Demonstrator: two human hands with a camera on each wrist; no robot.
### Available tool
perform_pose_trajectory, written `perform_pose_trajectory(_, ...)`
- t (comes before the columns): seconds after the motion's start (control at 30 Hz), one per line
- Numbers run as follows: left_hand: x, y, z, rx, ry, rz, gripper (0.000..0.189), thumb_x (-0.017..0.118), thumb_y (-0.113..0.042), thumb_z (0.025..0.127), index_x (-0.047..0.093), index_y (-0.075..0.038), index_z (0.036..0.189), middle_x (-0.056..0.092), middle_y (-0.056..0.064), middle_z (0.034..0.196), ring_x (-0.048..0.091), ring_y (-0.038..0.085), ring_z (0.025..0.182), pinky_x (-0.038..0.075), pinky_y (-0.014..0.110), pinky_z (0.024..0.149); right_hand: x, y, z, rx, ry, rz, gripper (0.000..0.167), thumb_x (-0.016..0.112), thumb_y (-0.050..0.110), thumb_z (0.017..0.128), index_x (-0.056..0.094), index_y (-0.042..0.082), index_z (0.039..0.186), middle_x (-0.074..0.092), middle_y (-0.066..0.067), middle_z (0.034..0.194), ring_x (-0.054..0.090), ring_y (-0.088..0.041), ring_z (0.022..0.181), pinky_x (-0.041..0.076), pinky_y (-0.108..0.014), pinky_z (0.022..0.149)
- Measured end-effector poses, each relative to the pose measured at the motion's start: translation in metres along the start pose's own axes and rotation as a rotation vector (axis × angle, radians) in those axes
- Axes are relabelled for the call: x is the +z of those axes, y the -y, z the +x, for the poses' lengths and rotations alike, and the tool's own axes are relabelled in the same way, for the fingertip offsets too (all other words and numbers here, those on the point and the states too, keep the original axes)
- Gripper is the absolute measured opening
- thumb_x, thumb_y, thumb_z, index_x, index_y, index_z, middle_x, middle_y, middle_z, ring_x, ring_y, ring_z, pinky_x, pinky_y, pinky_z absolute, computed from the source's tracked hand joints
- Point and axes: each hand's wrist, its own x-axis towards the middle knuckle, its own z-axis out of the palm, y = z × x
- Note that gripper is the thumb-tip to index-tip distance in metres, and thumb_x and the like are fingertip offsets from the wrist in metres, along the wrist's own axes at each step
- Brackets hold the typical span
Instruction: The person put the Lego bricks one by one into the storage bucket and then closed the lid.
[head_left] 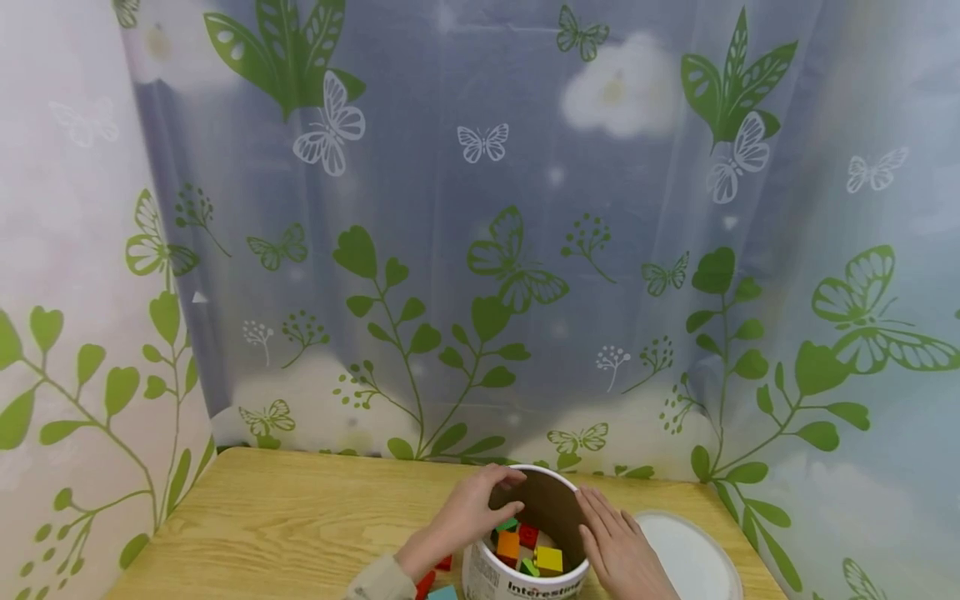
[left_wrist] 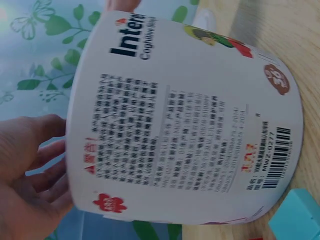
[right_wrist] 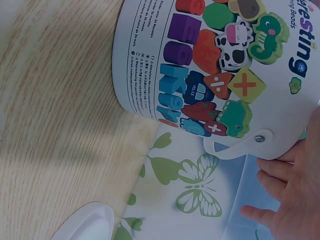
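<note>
A round white bucket [head_left: 480,575] with printed labels stands at the table's front, its mouth facing up. Inside it lie an orange block [head_left: 507,549], a yellow block [head_left: 548,561], a red block [head_left: 528,534] and green pieces. My left hand [head_left: 480,504] is at the left rim, its relaxed fingers and thumb reaching over the mouth. On the opposite side, my right hand [head_left: 618,542] rests with fairly straight fingers along the rim. The right wrist view shows a white handle [right_wrist: 220,152] fixed near the rim, close to the right fingers. Neither hand holds a block.
Right of the bucket lies a round white lid [head_left: 686,554], partly behind the right hand. Left of the bucket, a light blue block [head_left: 442,593] and red pieces [head_left: 425,583] lie on the wooden table [head_left: 300,508]. A patterned curtain [head_left: 420,167] hangs behind the table.
</note>
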Motion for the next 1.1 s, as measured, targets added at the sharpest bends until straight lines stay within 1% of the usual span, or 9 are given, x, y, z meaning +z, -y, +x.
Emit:
perform_pose_trajectory(0.07,-0.004,0.0,0.0,0.009,-0.036,-0.037,0.028,0.073,-0.019,0.095,0.069,-0.01,0.121,0.069,0.008,0.117,0.067,0.023,0.103,0.057,0.037,0.09,0.0,0.0,0.0,0.001,0.007,0.001,0.047,0.051,0.025,0.106,0.05,0.007,0.15,0.049,-0.009,0.153,0.044,-0.03,0.142,0.038,-0.06,0.112)
perform_pose_trajectory(0.2,-0.014,0.003,-0.003,0.048,-0.109,-0.097,0.026,0.071,-0.013,0.096,0.069,-0.004,0.121,0.07,0.012,0.117,0.067,0.031,0.103,0.058,0.046,0.089,0.0,-0.001,0.0,-0.001,0.007,0.007,0.047,0.05,0.025,0.107,0.05,0.008,0.15,0.049,-0.009,0.153,0.045,-0.03,0.142,0.038,-0.06,0.112)
perform_pose_trajectory(0.23,-0.016,0.005,-0.004,0.051,-0.124,-0.101,0.026,0.07,-0.013,0.096,0.069,-0.004,0.121,0.07,0.012,0.117,0.067,0.031,0.103,0.058,0.046,0.088,0.0,-0.001,0.0,0.0,0.008,0.007,0.047,0.05,0.025,0.107,0.05,0.008,0.15,0.049,-0.009,0.153,0.045,-0.03,0.142,0.038,-0.06,0.112)
perform_pose_trajectory(0.43,-0.03,0.017,-0.016,0.013,-0.189,-0.084,0.027,0.072,-0.016,0.096,0.069,-0.007,0.121,0.071,0.007,0.117,0.068,0.026,0.104,0.059,0.042,0.089,0.002,-0.001,-0.001,-0.008,-0.011,0.005,0.046,0.051,0.024,0.106,0.05,0.007,0.149,0.05,-0.009,0.153,0.046,-0.03,0.141,0.039,-0.06,0.111)
perform_pose_trajectory(0.53,-0.034,0.025,-0.023,-0.004,-0.209,-0.087,0.027,0.073,-0.015,0.095,0.069,-0.006,0.12,0.071,0.008,0.116,0.068,0.027,0.104,0.059,0.045,0.089,0.003,-0.001,-0.001,-0.02,-0.026,0.0,0.046,0.052,0.024,0.106,0.051,0.007,0.149,0.051,-0.009,0.152,0.046,-0.03,0.141,0.04,-0.06,0.11)
perform_pose_trajectory(0.7,-0.035,0.04,-0.037,-0.035,-0.211,-0.09,0.029,0.073,-0.017,0.095,0.069,-0.003,0.12,0.071,0.012,0.116,0.068,0.032,0.103,0.059,0.046,0.088,0.002,-0.001,-0.001,-0.025,-0.025,-0.005,0.047,0.052,0.024,0.106,0.05,0.008,0.149,0.051,-0.009,0.152,0.046,-0.029,0.141,0.04,-0.059,0.111)
perform_pose_trajectory(0.8,-0.034,0.049,-0.046,-0.05,-0.204,-0.075,0.029,0.073,-0.018,0.095,0.07,-0.003,0.119,0.071,0.013,0.115,0.068,0.033,0.102,0.06,0.044,0.086,0.002,-0.001,-0.001,-0.025,-0.02,-0.005,0.047,0.051,0.024,0.106,0.05,0.008,0.15,0.05,-0.009,0.153,0.045,-0.029,0.142,0.039,-0.059,0.111)
perform_pose_trajectory(1.0,-0.03,0.065,-0.065,-0.082,-0.174,-0.107,0.028,0.074,-0.02,0.094,0.07,-0.005,0.118,0.072,0.013,0.113,0.069,0.032,0.099,0.06,0.045,0.083,0.004,-0.001,-0.001,-0.035,-0.043,-0.002,0.047,0.053,0.023,0.105,0.051,0.007,0.149,0.051,-0.01,0.152,0.046,-0.029,0.141,0.04,-0.059,0.11)
perform_pose_trajectory(1.1,-0.027,0.071,-0.075,-0.104,-0.152,-0.112,0.027,0.075,-0.021,0.093,0.071,-0.007,0.117,0.072,0.013,0.112,0.069,0.031,0.098,0.061,0.042,0.082,0.004,-0.001,-0.002,-0.038,-0.049,0.003,0.047,0.053,0.023,0.105,0.051,0.006,0.149,0.051,-0.01,0.152,0.046,-0.03,0.141,0.04,-0.059,0.11)
